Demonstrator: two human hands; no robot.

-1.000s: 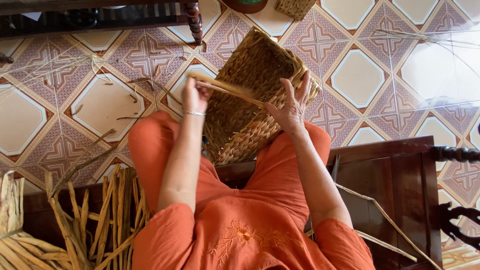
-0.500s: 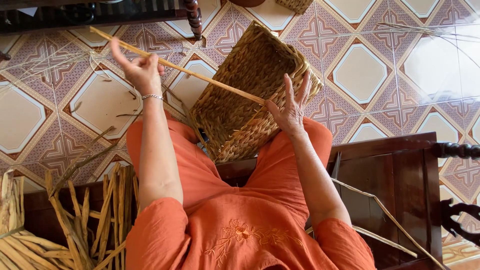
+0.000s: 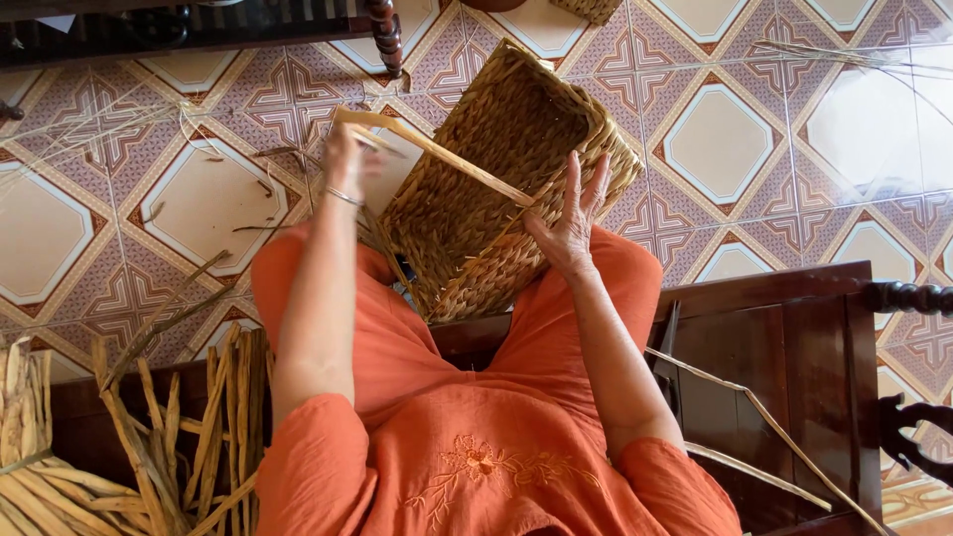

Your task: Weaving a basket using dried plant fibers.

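A rectangular woven basket [image 3: 496, 189] of tan straw rests on my knees, tilted, its base facing up. My right hand [image 3: 571, 223] lies flat against its right side with fingers spread. My left hand [image 3: 347, 159] is raised left of the basket and grips a long flat straw strand [image 3: 447, 157] that runs from that hand across the basket's base toward my right hand. I wear orange clothes and a thin bracelet on the left wrist.
Bundles of dried straw [image 3: 129, 457] lie at my lower left. A dark wooden bench [image 3: 784, 367] is under me, with loose strands [image 3: 764, 417] across it. Patterned floor tiles [image 3: 208, 208] carry scattered straw bits. Dark furniture legs [image 3: 385, 35] stand at the top.
My left hand pulled the strand out far to the upper left, then came back toward the basket. The right hand stayed on the basket's side.
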